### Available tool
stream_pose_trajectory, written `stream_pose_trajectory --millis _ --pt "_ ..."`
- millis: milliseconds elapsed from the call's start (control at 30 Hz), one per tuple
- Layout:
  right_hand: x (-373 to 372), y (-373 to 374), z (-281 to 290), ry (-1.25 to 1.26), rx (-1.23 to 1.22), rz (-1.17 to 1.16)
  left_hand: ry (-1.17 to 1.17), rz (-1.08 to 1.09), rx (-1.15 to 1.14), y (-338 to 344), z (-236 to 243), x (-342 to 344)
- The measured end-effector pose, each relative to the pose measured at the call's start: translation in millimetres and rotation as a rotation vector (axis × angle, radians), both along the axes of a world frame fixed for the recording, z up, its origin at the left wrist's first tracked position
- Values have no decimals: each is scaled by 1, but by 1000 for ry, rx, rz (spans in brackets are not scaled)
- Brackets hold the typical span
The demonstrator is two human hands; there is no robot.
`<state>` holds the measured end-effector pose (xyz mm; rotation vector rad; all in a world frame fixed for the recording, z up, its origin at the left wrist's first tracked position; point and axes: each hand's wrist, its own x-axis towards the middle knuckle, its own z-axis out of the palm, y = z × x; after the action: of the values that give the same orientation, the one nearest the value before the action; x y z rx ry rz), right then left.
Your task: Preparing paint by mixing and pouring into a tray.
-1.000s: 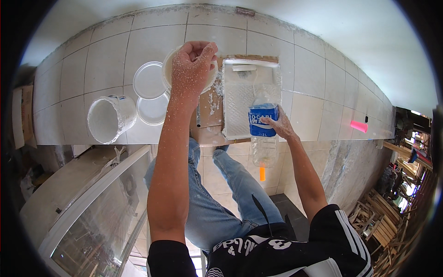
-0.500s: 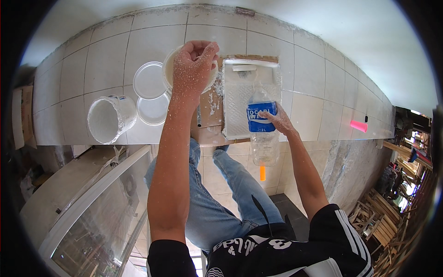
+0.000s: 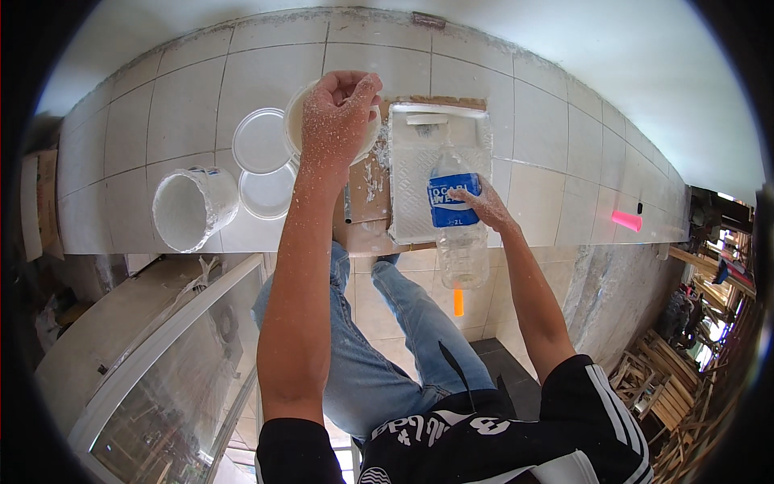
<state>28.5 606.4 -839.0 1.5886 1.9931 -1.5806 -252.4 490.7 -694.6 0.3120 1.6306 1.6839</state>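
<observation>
My right hand (image 3: 486,207) grips a large clear plastic bottle (image 3: 465,254) around its blue label. The bottle's neck points away from me over a white paint tray (image 3: 411,218), and its base hangs toward me past the counter edge. My left hand (image 3: 345,109) is raised over a round white tub (image 3: 295,121), with curled fingers pressed together; whatever they may hold is hidden. Pale specks cover that hand and forearm. A small white bar-shaped piece (image 3: 427,118) lies at the tray's far end.
Two round white lids (image 3: 268,194) lie left of the tub. A plaster-crusted white bucket (image 3: 181,211) rests on its side near the counter's front edge. Cardboard (image 3: 369,218) lies under the tray, with a dark thin rod (image 3: 347,203) on it. A pink cylinder (image 3: 626,220) is far right.
The bottle has shifted very slightly left and away from me, with my right hand moving along. My left hand stays in place.
</observation>
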Motion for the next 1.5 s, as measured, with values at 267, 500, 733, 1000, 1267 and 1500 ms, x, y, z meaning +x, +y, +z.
stream_pose_trajectory --millis 267,500,733,1000,1267,1500 --pt "-3 4 1 -12 -16 14 7 -27 -23 1 -1 -1" --pt "-4 5 1 0 -36 3 19 22 11 2 -3 -1" --pt "-1 7 8 50 -50 -9 17 -30 -25 3 -3 -3" --pt "32 11 20 80 54 -129 9 -29 -36 5 -2 -3" --pt "136 54 23 245 398 -407 4 -37 -50 10 -2 -2" --pt "178 89 17 -11 769 -526 13 -69 -51 14 -7 3"
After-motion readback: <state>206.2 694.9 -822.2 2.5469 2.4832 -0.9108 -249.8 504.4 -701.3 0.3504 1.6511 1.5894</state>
